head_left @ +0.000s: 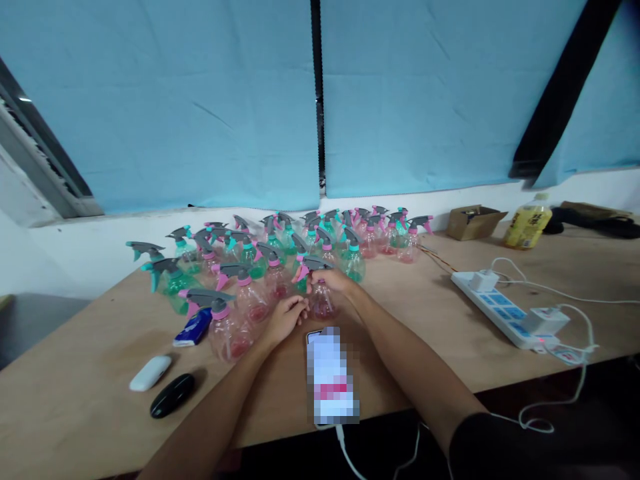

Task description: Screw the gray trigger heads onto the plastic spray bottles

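Note:
Several small spray bottles, pink and green with grey trigger heads, stand crowded on the wooden table (425,313). My right hand (333,281) is closed over the top of a pink spray bottle (323,301) at the front of the group. My left hand (286,318) rests beside that bottle's base with curled fingers touching it. Another pink bottle (227,328) stands to the left of my left hand. A phone (331,375) lies flat on the table just in front of my hands, with a cable at its near end.
A white power strip (505,308) with plugs and white cables lies to the right. A cardboard box (473,221) and a yellow bottle (527,225) stand at the back right. A blue packet (194,328), a white case (150,373) and a black case (173,395) lie on the left.

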`<move>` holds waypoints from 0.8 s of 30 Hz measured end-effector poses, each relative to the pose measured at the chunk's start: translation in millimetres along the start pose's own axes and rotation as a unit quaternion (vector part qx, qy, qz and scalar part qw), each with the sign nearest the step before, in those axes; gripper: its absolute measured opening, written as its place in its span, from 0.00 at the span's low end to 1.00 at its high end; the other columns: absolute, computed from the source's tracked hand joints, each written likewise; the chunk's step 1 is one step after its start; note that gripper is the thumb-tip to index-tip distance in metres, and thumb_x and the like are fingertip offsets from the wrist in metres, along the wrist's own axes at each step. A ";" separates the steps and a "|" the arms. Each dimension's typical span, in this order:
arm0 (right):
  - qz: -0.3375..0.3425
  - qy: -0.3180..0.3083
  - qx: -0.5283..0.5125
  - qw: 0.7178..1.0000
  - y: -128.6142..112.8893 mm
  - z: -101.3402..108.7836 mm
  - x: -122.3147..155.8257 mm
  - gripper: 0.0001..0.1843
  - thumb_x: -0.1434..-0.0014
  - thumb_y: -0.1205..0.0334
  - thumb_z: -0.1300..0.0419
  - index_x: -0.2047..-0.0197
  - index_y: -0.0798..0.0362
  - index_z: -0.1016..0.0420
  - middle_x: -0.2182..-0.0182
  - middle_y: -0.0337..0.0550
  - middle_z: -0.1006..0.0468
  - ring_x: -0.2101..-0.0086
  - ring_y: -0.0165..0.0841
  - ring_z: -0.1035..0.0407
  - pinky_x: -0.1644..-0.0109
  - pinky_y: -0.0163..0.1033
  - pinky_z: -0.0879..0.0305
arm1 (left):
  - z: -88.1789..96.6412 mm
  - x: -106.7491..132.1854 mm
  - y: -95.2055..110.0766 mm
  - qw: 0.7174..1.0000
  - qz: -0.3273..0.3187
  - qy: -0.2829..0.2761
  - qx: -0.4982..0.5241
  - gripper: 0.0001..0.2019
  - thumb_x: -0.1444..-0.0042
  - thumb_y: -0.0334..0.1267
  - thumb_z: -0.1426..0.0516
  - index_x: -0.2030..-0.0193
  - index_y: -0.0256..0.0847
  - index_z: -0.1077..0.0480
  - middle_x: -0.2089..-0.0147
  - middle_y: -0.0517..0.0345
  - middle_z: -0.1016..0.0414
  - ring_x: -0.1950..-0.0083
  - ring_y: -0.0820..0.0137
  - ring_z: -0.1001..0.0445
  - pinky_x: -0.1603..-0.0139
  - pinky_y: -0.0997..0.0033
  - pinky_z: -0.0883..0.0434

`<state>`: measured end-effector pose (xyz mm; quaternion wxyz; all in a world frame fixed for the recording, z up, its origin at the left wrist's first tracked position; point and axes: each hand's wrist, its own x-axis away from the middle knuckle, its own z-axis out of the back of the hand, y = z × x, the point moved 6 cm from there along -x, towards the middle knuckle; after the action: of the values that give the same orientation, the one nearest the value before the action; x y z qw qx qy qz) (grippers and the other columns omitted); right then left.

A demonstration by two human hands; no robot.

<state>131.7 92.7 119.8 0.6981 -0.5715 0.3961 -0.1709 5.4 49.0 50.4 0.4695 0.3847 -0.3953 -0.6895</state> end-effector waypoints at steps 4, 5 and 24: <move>-0.005 0.010 -0.012 1.000 4.6 0.8 0.0 0.12 0.59 0.66 0.47 0.72 0.55 0.25 0.75 0.39 0.23 0.75 0.31 0.30 0.66 0.35 0.35 | 1.3 -2.7 -4.9 1.000 0.005 0.010 0.015 0.16 0.41 0.50 0.47 0.72 0.40 0.32 0.76 0.63 0.30 0.78 0.75 0.35 0.74 0.74 0.40; -0.007 0.012 -0.009 1.000 5.5 1.1 0.0 0.11 0.59 0.66 0.47 0.73 0.55 0.25 0.75 0.40 0.23 0.75 0.31 0.30 0.66 0.36 0.35 | 1.5 -3.0 -5.4 1.000 0.004 0.012 0.014 0.16 0.41 0.50 0.47 0.72 0.39 0.32 0.76 0.63 0.30 0.78 0.75 0.35 0.74 0.74 0.40; -0.063 0.002 -0.024 0.998 19.1 0.1 -1.5 0.13 0.57 0.65 0.47 0.70 0.55 0.23 0.78 0.39 0.23 0.74 0.31 0.30 0.64 0.35 0.34 | 1.2 2.0 2.2 1.000 -0.005 0.001 -0.015 0.17 0.39 0.50 0.50 0.71 0.40 0.34 0.75 0.63 0.30 0.77 0.74 0.35 0.72 0.74 0.38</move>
<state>126.8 99.3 102.5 0.6714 -0.6112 0.3649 -0.2062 4.6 46.8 52.5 0.4722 0.3800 -0.3824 -0.6974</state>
